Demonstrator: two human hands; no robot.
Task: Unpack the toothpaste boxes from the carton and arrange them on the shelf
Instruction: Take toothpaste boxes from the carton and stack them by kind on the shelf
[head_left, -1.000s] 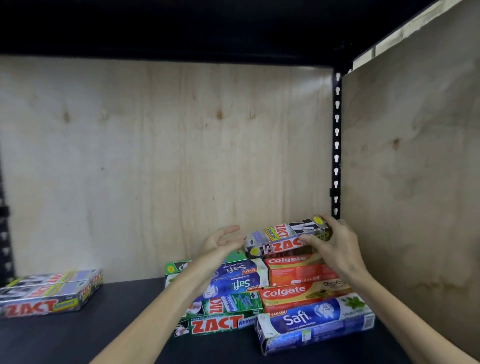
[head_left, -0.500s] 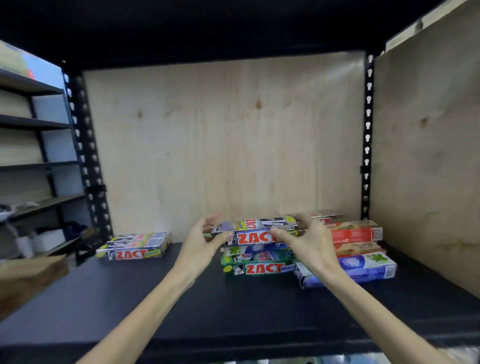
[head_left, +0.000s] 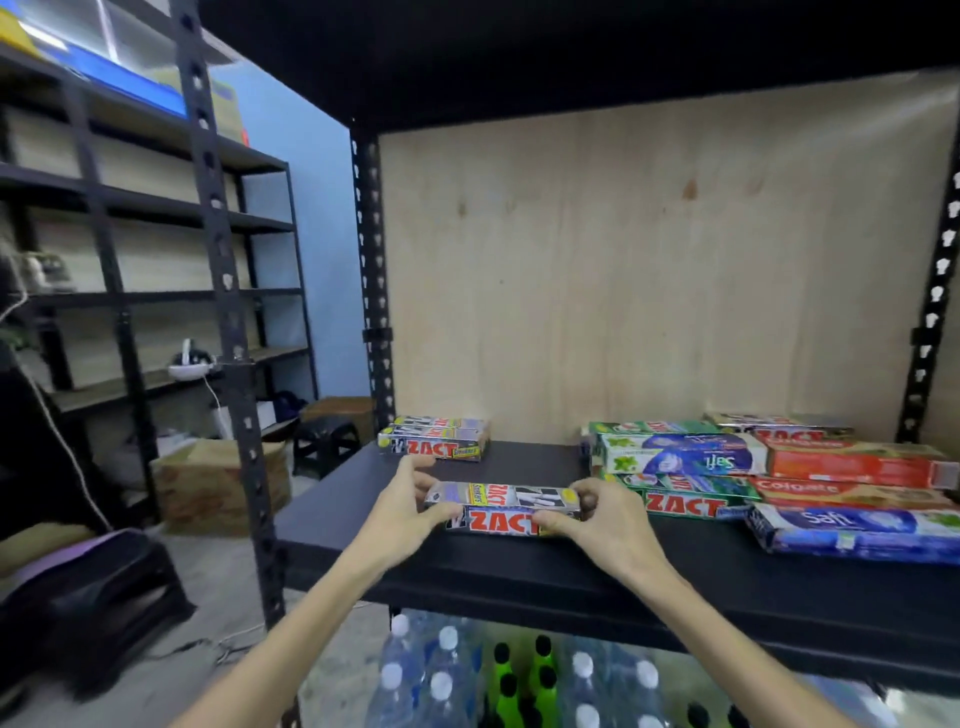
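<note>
Both hands hold one grey Zact toothpaste box (head_left: 503, 508) by its short ends: the left hand (head_left: 400, 514) pinches the left end between thumb and curled fingers, and the right hand (head_left: 602, 519) pinches the right end the same way. That box lies flat with its long axis running left to right, parallel to the front edge of the black shelf (head_left: 519, 566), and sits about midway between two groups of boxes. Whether it rests on the shelf or is just above it cannot be told.

At the back left of the shelf lies a small stack of grey Zact boxes (head_left: 435, 439), at least two, long axes also left to right. To the right is a larger pile of toothpaste boxes (head_left: 769, 478), roughly nine in layers: green Zact, blue Safi, red Colgate, and grey Zact at the back. The exact count is unclear where they overlap.

Below the shelf stand packed water bottles (head_left: 441, 675) with white caps, several of them, and a few green bottles (head_left: 519, 680) with black caps. On the floor to the left sits a cardboard carton (head_left: 218, 483); its contents are not visible.
</note>
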